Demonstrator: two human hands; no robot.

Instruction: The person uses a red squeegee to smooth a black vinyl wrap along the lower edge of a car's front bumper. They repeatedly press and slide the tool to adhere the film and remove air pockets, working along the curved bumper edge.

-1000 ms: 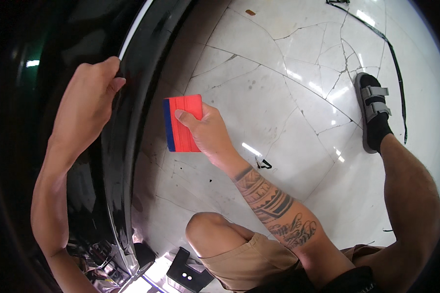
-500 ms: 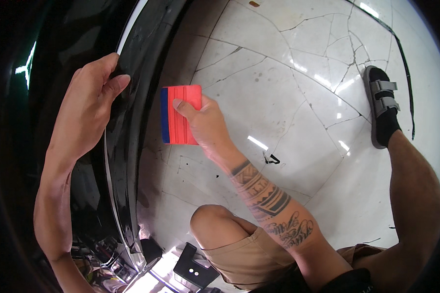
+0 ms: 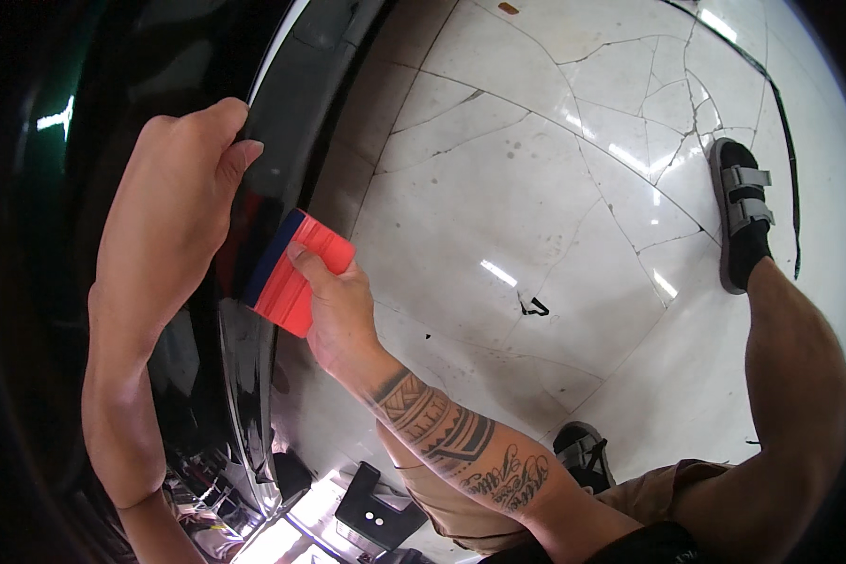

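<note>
My right hand (image 3: 340, 299) grips a red squeegee (image 3: 327, 246) with a dark blue edge strip. The thumb lies on its ribbed face, and its blue edge is tilted against the glossy black car panel (image 3: 287, 141). Higher up along that panel, my left hand (image 3: 174, 202) is closed, with its thumb and forefinger close together by the panel's bright edge. Whatever those fingers pinch, if anything, is too small or hidden to make out.
The floor (image 3: 479, 207) has cracked pale tiles, with a small black scrap (image 3: 534, 307) on it. A black cable (image 3: 782, 122) runs along the far right, beyond my sandalled foot (image 3: 744, 202). A black object with white dots (image 3: 371, 512) stands near the bottom.
My right hand has brought the squeegee left and down, turning it so its blue edge reaches the panel. The left hand keeps its closed pose; the whole view has shifted slightly.
</note>
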